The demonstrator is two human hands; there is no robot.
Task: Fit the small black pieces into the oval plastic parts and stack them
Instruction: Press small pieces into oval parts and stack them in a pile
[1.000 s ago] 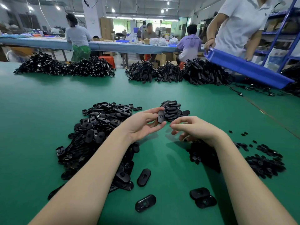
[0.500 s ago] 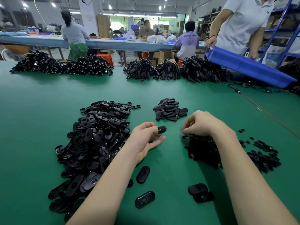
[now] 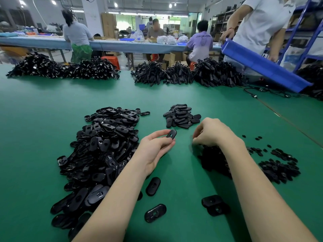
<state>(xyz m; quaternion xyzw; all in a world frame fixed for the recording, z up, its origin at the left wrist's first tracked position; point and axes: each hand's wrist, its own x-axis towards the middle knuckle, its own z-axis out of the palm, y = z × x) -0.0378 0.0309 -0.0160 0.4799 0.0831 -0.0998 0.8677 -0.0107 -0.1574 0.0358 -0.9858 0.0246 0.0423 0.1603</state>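
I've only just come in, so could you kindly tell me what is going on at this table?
A person is assembling small plastic parts on a green table. The left hand pinches one oval part between thumb and fingers, while the right hand reaches with curled fingers into a pile of small black pieces; whether it has one yet is hidden. A big heap of loose oval parts lies on the left, and a smaller stack sits just beyond the hands.
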